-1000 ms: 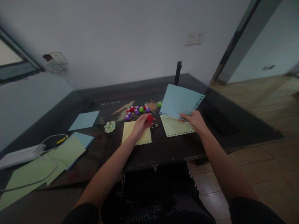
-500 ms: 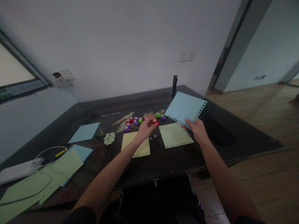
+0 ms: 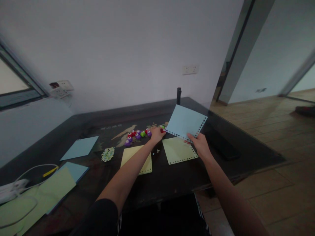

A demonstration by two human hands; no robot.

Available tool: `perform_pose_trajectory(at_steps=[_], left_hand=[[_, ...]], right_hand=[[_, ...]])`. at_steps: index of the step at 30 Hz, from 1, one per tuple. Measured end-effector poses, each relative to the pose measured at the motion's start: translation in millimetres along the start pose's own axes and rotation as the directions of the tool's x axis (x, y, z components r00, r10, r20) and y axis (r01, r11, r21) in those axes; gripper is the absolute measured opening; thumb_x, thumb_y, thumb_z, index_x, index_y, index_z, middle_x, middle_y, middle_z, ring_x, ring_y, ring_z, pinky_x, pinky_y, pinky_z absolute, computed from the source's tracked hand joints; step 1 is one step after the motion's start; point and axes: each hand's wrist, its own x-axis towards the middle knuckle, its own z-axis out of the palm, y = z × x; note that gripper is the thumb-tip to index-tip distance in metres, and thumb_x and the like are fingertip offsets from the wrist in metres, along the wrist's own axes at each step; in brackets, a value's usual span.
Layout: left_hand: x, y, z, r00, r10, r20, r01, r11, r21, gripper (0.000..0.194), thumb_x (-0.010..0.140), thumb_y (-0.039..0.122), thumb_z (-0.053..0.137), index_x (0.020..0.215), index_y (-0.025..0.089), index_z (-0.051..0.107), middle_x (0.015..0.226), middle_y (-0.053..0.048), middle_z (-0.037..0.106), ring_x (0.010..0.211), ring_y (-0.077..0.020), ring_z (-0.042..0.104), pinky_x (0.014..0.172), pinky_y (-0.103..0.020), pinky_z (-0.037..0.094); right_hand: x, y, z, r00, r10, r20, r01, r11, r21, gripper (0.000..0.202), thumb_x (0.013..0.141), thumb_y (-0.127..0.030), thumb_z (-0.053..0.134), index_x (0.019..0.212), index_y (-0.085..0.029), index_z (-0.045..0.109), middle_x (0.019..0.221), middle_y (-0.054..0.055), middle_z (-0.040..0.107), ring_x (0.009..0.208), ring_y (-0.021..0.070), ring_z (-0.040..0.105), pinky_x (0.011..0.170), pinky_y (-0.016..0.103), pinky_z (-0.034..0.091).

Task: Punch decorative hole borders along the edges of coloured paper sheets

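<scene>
The left hand (image 3: 156,135), fingers narrow, grips 1 red toy (image 3: 162,130) at its fingertips, above the middle of the worktop (image 3: 172,178). The right hand (image 3: 199,144) pinches 1 blue sheet (image 3: 187,122) by its punched near edge, above 1 pale green sheet (image 3: 179,150). The worktop is dark and glossy; its back edge adjoins a white wall (image 3: 128,55). At least 8 other toys (image 3: 138,134) lie left of the left hand, beyond 1 yellow sheet (image 3: 146,165).
</scene>
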Motion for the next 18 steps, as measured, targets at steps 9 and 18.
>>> perform_pose_trajectory(at_steps=[9, 18], left_hand=[[-13, 0, -15.5, 0.993, 0.094, -0.073, -0.101, 0.990, -0.096, 0.021, 0.072, 0.017, 0.064, 0.092, 0.013, 0.063, 0.095, -0.011, 0.066, 0.083, -0.0202, 0.061, 0.079, -0.034, 0.046], [-103, -29, -70.8, 0.988, 0.101, 0.112, -0.096, 0.994, -0.056, 0.009, 0.073, 0.017, 0.060, 0.080, 0.018, 0.065, 0.085, -0.005, 0.067, 0.081, -0.0189, 0.061, 0.076, -0.031, 0.047]], right_hand=[[-3, -7, 3, 0.999, 0.039, -0.003, -0.040, 0.999, -0.005, 0.031, 0.061, -0.039, 0.072, 0.078, -0.015, 0.064, 0.069, 0.005, 0.070, 0.050, 0.0183, 0.063, 0.045, 0.028, 0.049], [-2, 1, 2, 0.999, 0.047, 0.012, -0.046, 0.998, -0.042, 0.036, 0.058, -0.041, 0.075, 0.079, -0.014, 0.065, 0.067, 0.005, 0.069, 0.050, 0.0172, 0.063, 0.048, 0.029, 0.052]])
